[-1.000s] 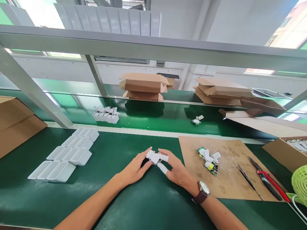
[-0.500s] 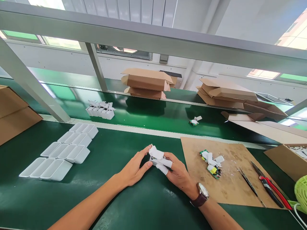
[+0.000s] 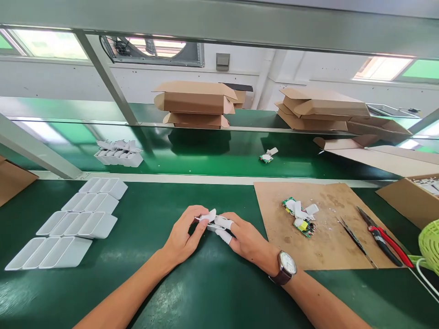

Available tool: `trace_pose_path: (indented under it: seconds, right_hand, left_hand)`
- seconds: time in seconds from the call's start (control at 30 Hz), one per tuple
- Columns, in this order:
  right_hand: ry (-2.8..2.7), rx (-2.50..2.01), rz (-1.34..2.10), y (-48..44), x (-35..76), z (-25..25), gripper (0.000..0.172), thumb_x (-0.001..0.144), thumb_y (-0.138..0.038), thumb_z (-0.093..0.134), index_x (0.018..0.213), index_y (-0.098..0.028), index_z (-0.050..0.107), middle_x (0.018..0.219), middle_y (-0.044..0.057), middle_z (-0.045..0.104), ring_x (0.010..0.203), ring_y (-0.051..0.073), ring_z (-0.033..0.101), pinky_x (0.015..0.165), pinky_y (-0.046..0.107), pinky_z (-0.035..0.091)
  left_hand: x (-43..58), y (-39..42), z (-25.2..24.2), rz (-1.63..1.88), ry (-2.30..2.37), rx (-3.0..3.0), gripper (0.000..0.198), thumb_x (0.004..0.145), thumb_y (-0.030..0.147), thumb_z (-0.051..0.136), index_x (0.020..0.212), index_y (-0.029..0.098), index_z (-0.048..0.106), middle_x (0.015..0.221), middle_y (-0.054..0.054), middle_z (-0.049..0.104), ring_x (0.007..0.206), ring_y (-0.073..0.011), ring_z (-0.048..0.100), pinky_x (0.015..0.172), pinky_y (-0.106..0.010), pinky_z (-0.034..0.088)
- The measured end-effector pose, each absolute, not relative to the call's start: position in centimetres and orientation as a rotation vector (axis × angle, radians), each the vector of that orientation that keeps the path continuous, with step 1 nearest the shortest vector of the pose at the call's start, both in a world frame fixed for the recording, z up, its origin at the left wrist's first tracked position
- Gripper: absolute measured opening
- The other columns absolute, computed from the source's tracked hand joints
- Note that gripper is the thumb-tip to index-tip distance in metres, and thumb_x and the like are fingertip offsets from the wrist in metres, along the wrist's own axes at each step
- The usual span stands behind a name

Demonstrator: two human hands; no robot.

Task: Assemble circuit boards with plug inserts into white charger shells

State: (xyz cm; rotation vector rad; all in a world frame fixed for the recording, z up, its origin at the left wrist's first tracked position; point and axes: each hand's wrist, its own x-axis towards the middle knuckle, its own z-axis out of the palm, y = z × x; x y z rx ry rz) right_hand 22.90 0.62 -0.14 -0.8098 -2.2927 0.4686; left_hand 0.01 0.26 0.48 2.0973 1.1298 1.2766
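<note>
In the middle of the bench, my left hand (image 3: 185,235) pinches one end of a small white plastic housing (image 3: 211,226) between thumb and fingers. My right hand (image 3: 248,236), with white cots on two fingertips and a watch on the wrist, grips the other end. A loose white flat piece (image 3: 210,215) tilts up from the top of the housing by the left fingertips. Something dark shows inside, too small to make out. Several open white housings (image 3: 65,251) stand in rows to the left of my hands.
Circuit boards with white parts (image 3: 302,218) lie on a brown cardboard sheet (image 3: 329,256), beside tweezers (image 3: 356,242) and red-handled cutters (image 3: 382,237). Filled white housings (image 3: 118,154) and another board (image 3: 267,156) sit on the green belt behind. Cardboard boxes (image 3: 194,103) stand farther back.
Both hands and the housing have shifted slightly left in view and lower toward the bench. The white flat piece now sits lower against the housing. The head view has tilted.
</note>
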Motion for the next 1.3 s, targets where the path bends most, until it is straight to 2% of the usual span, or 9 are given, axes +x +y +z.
trace_pose_path:
  seconds: [0.3, 0.53, 0.6, 0.67, 0.73, 0.87, 1.07, 1.2, 1.3]
  right_hand:
    - [-2.392, -0.896, 0.478, 0.6, 22.6, 0.5, 0.025, 0.103, -0.017, 0.05, 0.127, -0.019, 0.056, 0.119, 0.013, 0.063, 0.097, 0.024, 0.067, 0.084, 0.039, 0.061]
    - [-2.169, -0.842, 0.659, 0.7, 22.8, -0.3, 0.024, 0.105, -0.027, 0.052, 0.128, -0.024, 0.058, 0.119, 0.011, 0.066, 0.1, 0.021, 0.068, 0.089, 0.037, 0.059]
    - [-2.008, -0.882, 0.851, 0.9, 22.5, -0.4, 0.024, 0.103, -0.034, 0.056, 0.123, -0.025, 0.062, 0.119, 0.011, 0.067, 0.103, 0.023, 0.068, 0.091, 0.039, 0.058]
    - [-1.719, -0.923, 1.18, 1.1, 22.2, -0.4, 0.03, 0.099, -0.046, 0.06, 0.12, -0.024, 0.064, 0.116, 0.01, 0.068, 0.101, 0.024, 0.069, 0.087, 0.04, 0.06]
    - [-1.423, -0.912, 1.515, 1.3, 21.8, -0.3, 0.039, 0.095, -0.055, 0.063, 0.117, -0.023, 0.064, 0.113, 0.01, 0.07, 0.1, 0.026, 0.07, 0.083, 0.041, 0.061]
    - [-1.123, -0.859, 1.827, 1.1, 21.4, 0.2, 0.051, 0.085, -0.064, 0.071, 0.111, -0.021, 0.065, 0.106, 0.009, 0.073, 0.099, 0.03, 0.072, 0.089, 0.048, 0.058]
    - [-1.023, -0.847, 1.918, 0.6, 21.0, 0.7, 0.049, 0.08, -0.064, 0.075, 0.095, -0.019, 0.063, 0.101, 0.011, 0.073, 0.104, 0.032, 0.07, 0.088, 0.048, 0.058]
    - [-1.055, -0.863, 1.927, 0.7, 20.9, 0.4, 0.048, 0.084, -0.062, 0.07, 0.1, -0.018, 0.062, 0.103, 0.012, 0.073, 0.103, 0.032, 0.071, 0.086, 0.048, 0.06]
    - [-1.201, -0.927, 1.727, 0.9, 20.8, -0.1, 0.047, 0.088, -0.06, 0.065, 0.11, -0.019, 0.062, 0.107, 0.011, 0.072, 0.101, 0.029, 0.071, 0.086, 0.047, 0.061]
  left_hand:
    - [0.0, 0.2, 0.1, 1.202, 1.184, 2.015, 0.02, 0.101, 0.026, 0.052, 0.12, 0.023, 0.058, 0.106, -0.004, 0.068, 0.091, -0.014, 0.068, 0.079, -0.027, 0.06]
    - [-0.2, 0.5, -1.0, 1.193, 1.188, 1.884, 0.033, 0.102, 0.038, 0.052, 0.132, 0.024, 0.049, 0.103, -0.006, 0.069, 0.088, -0.0159, 0.072, 0.081, -0.034, 0.063]
    - [-0.2, 0.5, -1.1, 1.196, 1.129, 1.921, 0.052, 0.097, 0.046, 0.06, 0.141, 0.025, 0.042, 0.108, -0.008, 0.069, 0.091, -0.0187, 0.073, 0.082, -0.037, 0.064]
    - [0.0, 0.4, -1.1, 1.21, 1.076, 2.019, 0.084, 0.085, 0.054, 0.074, 0.152, 0.026, 0.03, 0.12, -0.012, 0.067, 0.102, -0.0239, 0.072, 0.087, -0.043, 0.063]
    - [0.4, 0.1, -1.0, 1.257, 1.062, 2.152, 0.101, 0.08, 0.051, 0.081, 0.158, 0.028, 0.021, 0.13, -0.014, 0.065, 0.107, -0.0256, 0.07, 0.093, -0.046, 0.061]
    - [1.3, -0.3, -0.7, 1.422, 0.993, 2.381, 0.091, 0.091, 0.035, 0.073, 0.161, 0.025, 0.016, 0.13, -0.015, 0.067, 0.112, -0.0245, 0.068, 0.098, -0.047, 0.058]
    - [1.5, -0.2, -0.5, 1.46, 0.957, 2.453, 0.083, 0.096, 0.033, 0.066, 0.161, 0.023, 0.016, 0.132, -0.015, 0.068, 0.12, -0.0246, 0.066, 0.099, -0.044, 0.058]
    - [1.2, -0.2, -0.3, 1.41, 0.994, 2.47, 0.079, 0.098, 0.037, 0.064, 0.16, 0.024, 0.018, 0.132, -0.014, 0.068, 0.118, -0.0251, 0.066, 0.097, -0.043, 0.058]
    - [1.0, -0.2, -0.2, 1.291, 1.08, 2.496, 0.073, 0.097, 0.035, 0.064, 0.157, 0.024, 0.025, 0.137, -0.016, 0.064, 0.125, -0.0286, 0.062, 0.102, -0.048, 0.055]
